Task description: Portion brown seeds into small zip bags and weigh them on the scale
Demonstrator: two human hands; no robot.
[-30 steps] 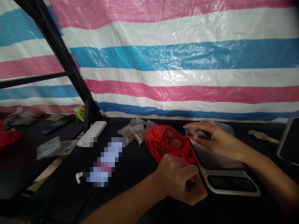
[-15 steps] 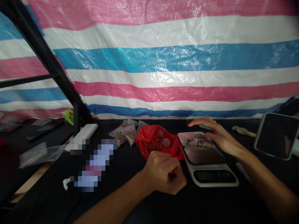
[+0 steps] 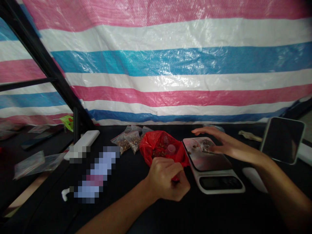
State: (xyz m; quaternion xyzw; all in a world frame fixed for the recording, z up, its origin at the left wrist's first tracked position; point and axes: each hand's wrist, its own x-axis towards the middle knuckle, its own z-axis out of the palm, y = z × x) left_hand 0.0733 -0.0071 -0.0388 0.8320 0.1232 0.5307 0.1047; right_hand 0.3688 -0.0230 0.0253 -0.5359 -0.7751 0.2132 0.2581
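My left hand [image 3: 168, 180] is closed in a fist at the near side of a red plastic bag [image 3: 148, 146], and a bit of red shows between its curled fingers. Inside the bag lie brown nut-like pieces and a small clear plastic cup [image 3: 171, 149]. On the right, a kitchen scale [image 3: 220, 184] carries a small clear zip bag [image 3: 206, 145] with brown pieces in it. Over the plate's right side my right hand [image 3: 225, 141] is open, fingers stretched out, its thumb beside the zip bag; whether they touch cannot be told.
Several filled zip bags [image 3: 124, 143] lie behind the red bag. To the left are a white oblong box [image 3: 89, 139], a blurred-out phone-like item [image 3: 98, 172] and flat clear bags [image 3: 31, 164]. A dark-screened device [image 3: 282, 139] stands at right, near a white mouse-like object [image 3: 254, 178].
My right hand has flattened and shifted slightly left over the scale, its thumb nearer the zip bag. My left fist stays in about the same place. The whole view has shifted slightly.
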